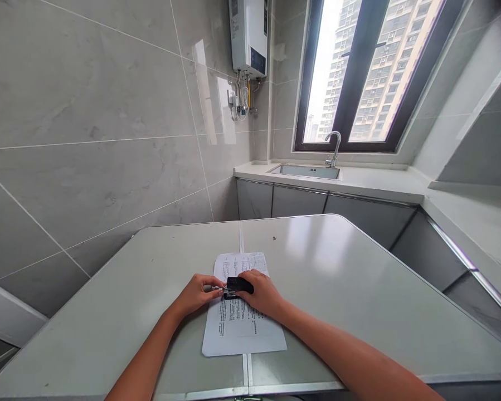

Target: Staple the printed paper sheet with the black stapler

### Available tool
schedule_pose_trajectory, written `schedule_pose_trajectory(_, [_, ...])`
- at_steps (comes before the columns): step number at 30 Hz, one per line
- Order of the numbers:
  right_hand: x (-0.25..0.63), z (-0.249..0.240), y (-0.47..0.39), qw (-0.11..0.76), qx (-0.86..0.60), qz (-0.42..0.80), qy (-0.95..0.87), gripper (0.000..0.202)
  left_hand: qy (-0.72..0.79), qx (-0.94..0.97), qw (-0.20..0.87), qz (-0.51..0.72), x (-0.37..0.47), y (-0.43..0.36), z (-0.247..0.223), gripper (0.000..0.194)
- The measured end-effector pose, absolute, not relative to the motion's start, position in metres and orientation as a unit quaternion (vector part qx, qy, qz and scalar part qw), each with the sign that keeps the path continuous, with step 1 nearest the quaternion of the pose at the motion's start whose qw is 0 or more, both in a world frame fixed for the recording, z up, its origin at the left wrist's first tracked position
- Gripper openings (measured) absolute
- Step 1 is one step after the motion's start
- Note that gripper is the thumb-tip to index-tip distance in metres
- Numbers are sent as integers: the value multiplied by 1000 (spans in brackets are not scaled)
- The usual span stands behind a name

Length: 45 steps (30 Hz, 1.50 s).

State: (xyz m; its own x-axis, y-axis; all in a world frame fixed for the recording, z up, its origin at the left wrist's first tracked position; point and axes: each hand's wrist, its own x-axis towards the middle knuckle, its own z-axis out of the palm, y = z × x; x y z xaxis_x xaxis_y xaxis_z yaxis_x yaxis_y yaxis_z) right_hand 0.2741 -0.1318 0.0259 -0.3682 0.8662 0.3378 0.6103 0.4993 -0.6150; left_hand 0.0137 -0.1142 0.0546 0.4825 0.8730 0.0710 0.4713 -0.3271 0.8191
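Head view. Right hand (262,292) closed round the black stapler (239,284), over the printed paper (244,340); left hand (202,292) pinches a slim metal part (208,288) at its left end. Handling, my judgement: brace the body, keep the part in line, fingertips off the stapler's mouth. Unclear: part's inner end, masked by fingers; whether stapler touches paper; dark specks (274,238) beyond, too small to identify. Forearms cut off below.

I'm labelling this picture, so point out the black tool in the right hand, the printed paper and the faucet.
Black tool (239,284): head view, on its black upper part.
Printed paper (242,328): head view, on its lower half.
Faucet (337,146): head view, on its upright stem.
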Motion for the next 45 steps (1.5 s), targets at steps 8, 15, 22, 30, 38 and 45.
schedule_pose_trajectory(8, [273, 24, -131, 312, -465, 182, -808, 24, 437, 775, 377, 256, 18, -114, 52, 22])
schedule_pose_trajectory(15, [273, 24, -131, 313, -462, 184, -809, 25, 438, 787, 355, 249, 19, -115, 53, 22])
schedule_pose_trajectory(22, [272, 26, -131, 312, -467, 187, -806, 24, 442, 796, 336, 241, 17, -114, 53, 19])
schedule_pose_trajectory(30, [274, 28, -132, 319, -466, 199, -801, 24, 422, 830, 287, 225, 13, -115, 54, 15])
schedule_pose_trajectory(38, [273, 27, -131, 319, -470, 198, -799, 24, 398, 838, 268, 260, 15, -115, 55, 11])
schedule_pose_trajectory(45, [273, 28, -131, 309, -473, 189, -803, 24, 399, 836, 257, 276, 16, -117, 55, 12])
